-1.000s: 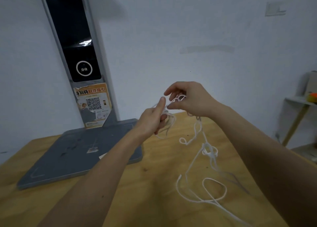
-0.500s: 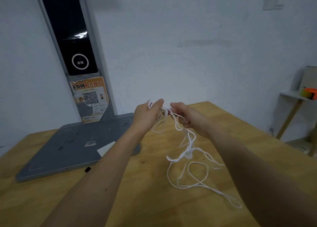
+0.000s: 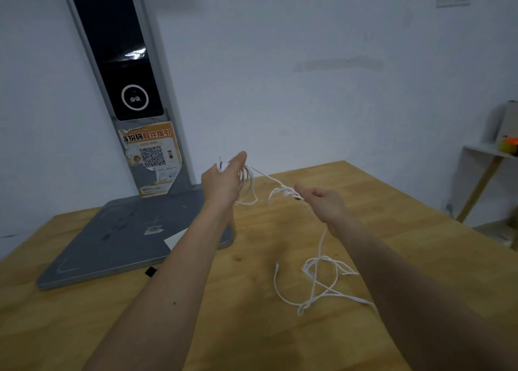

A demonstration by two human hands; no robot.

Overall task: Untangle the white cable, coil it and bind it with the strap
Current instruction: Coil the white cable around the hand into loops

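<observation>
A thin white cable (image 3: pixel 315 282) lies partly tangled on the wooden table (image 3: pixel 280 328), with loose loops near my right forearm. My left hand (image 3: pixel 222 182) is raised above the table and grips several loops of the cable. From there a taut strand runs right to my right hand (image 3: pixel 322 202), which pinches the cable at a small knot (image 3: pixel 290 192). Below my right hand the cable drops to the loops on the table. A small black strap (image 3: pixel 150 271) lies on the table by the grey base's front edge.
A grey stand base (image 3: pixel 126 236) with a tall black-panelled column (image 3: pixel 117 62) and an orange QR sticker occupies the table's far left. A white slip of paper (image 3: pixel 175 240) lies on the base. A white shelf (image 3: pixel 487 157) with an orange object stands at right.
My hands have moved apart: the right hand pulled right and down along the cable, drawing a strand taut. The hanging loops have dropped onto the table.
</observation>
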